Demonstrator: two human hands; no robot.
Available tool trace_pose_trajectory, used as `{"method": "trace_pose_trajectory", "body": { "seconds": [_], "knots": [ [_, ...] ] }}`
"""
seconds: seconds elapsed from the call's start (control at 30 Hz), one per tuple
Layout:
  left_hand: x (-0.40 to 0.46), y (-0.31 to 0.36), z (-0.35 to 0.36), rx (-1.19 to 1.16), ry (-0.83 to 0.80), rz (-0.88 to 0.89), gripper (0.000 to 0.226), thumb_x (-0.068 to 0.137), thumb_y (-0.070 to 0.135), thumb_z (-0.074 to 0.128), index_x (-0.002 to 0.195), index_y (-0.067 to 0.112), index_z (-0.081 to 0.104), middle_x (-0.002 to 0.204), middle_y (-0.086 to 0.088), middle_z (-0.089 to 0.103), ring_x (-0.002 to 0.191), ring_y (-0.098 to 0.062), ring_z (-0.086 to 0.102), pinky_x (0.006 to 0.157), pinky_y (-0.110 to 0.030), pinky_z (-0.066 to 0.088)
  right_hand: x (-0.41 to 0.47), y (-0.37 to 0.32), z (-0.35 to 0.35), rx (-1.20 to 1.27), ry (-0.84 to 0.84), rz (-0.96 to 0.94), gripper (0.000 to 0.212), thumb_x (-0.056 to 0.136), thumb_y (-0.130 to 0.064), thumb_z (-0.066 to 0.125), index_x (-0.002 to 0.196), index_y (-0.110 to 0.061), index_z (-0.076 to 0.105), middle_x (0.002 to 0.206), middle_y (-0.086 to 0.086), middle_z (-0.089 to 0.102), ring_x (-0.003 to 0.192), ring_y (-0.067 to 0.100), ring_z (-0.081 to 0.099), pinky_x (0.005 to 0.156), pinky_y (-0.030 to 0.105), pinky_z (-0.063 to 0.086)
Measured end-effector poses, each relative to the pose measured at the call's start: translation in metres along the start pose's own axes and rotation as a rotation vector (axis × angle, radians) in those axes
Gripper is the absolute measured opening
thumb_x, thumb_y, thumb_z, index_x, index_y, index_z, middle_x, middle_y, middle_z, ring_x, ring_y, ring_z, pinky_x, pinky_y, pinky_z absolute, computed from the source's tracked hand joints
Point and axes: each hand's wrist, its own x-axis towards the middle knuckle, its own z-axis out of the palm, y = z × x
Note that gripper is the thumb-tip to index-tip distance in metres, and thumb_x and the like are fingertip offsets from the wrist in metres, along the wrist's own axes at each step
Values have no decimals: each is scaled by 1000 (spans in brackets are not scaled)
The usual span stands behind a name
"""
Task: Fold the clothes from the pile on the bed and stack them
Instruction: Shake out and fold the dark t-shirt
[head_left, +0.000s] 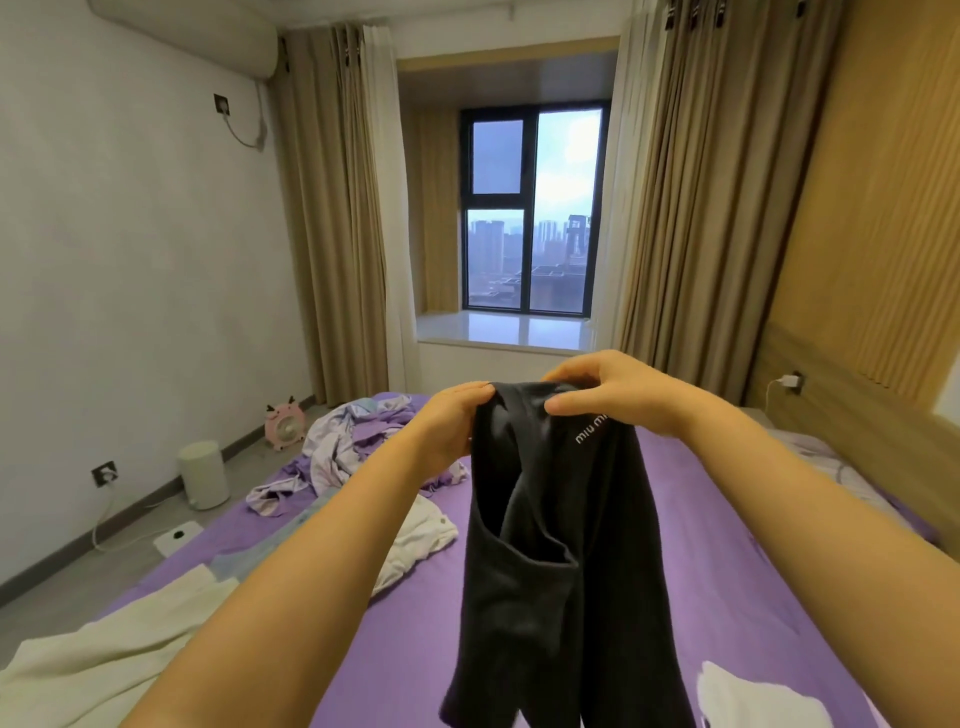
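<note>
A black garment (550, 561) with small white lettering hangs above the purple bed (727, 597). My left hand (449, 426) grips its top edge on the left. My right hand (608, 389) pinches the top edge on the right, thumb underneath. Both hands are raised close together at mid-frame. A crumpled pile of pale purple and white clothes (353, 447) lies at the far left of the bed. A white garment (421, 540) lies below my left forearm, and a cream garment (104, 654) spreads at the near left edge.
Another white piece (753, 696) lies at the near right of the bed. On the floor to the left stand a white bin (203, 475), a pink fan (283, 423) and a white scale (177, 535). A wooden headboard (857, 415) runs along the right; window ahead.
</note>
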Motion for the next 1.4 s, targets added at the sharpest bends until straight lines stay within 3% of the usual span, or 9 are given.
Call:
{"method": "trace_pose_trajectory", "body": {
  "seconds": [0.13, 0.27, 0.37, 0.5, 0.7, 0.9, 1.0, 1.27, 1.4],
  "knots": [
    [-3, 3, 3, 47, -193, -42, 31, 92, 42, 44, 112, 23, 57, 117, -3, 62, 108, -20, 58, 90, -38, 46, 10, 1, 3, 67, 188, 71, 10, 85, -31, 70, 87, -23, 64, 87, 1, 65, 86, 16, 62, 68, 21, 46],
    [-3, 5, 12, 243, -344, 70, 40, 82, 51, 61, 118, 36, 55, 119, 7, 65, 112, -12, 61, 94, -31, 46, 14, 0, 1, 253, 138, 173, 16, 82, -29, 73, 89, -16, 67, 84, 6, 69, 83, 23, 67, 72, 30, 52],
    [5, 2, 19, 419, -232, 180, 43, 85, 33, 70, 122, 34, 49, 114, 12, 60, 106, -7, 59, 85, -19, 47, 18, -2, 0, 276, 142, 175, 14, 82, -30, 72, 88, -17, 70, 79, 2, 72, 81, 20, 69, 70, 30, 54],
    [16, 8, 11, 425, -70, 278, 7, 95, 17, 57, 100, 19, 54, 92, -1, 63, 88, -12, 63, 69, -17, 53, 17, 4, -10, 282, 139, 294, 31, 90, -40, 62, 98, -11, 69, 89, 12, 71, 82, 23, 70, 77, 33, 56],
    [18, 12, -2, 248, -249, 200, 13, 98, 16, 52, 104, 17, 62, 92, 2, 70, 92, -13, 68, 82, -27, 56, 1, 15, -18, 262, -146, 312, 40, 82, -42, 66, 99, -6, 72, 94, 11, 70, 87, 19, 68, 76, 28, 55],
    [11, 2, -14, 122, -306, 45, 15, 97, 18, 50, 109, 14, 58, 100, -6, 65, 97, -22, 63, 92, -39, 50, 7, 8, 1, 252, 28, 179, 19, 92, -31, 59, 94, -16, 70, 86, 1, 70, 88, 15, 65, 80, 30, 49],
    [1, -6, -21, 106, -349, 0, 27, 88, 38, 56, 108, 22, 62, 98, 2, 71, 96, -15, 67, 83, -29, 54, 18, 0, 27, 66, 36, 143, 19, 97, -33, 52, 92, -19, 64, 85, 3, 65, 83, 17, 61, 76, 28, 49],
    [-23, -48, -43, 197, -107, 24, 17, 94, 31, 59, 92, 16, 66, 86, -1, 67, 87, -16, 64, 87, -35, 54, 32, 5, 67, 59, -152, 223, 18, 85, -38, 68, 94, -23, 70, 85, -2, 73, 81, 14, 70, 67, 21, 52],
    [-43, -96, -43, 143, -118, -62, 31, 91, 33, 63, 112, 12, 66, 106, -6, 72, 103, -21, 67, 96, -38, 51, 34, 18, 89, 256, -27, 191, 12, 89, -29, 65, 94, -19, 70, 82, 1, 73, 79, 15, 70, 62, 20, 53]
  ]
}}
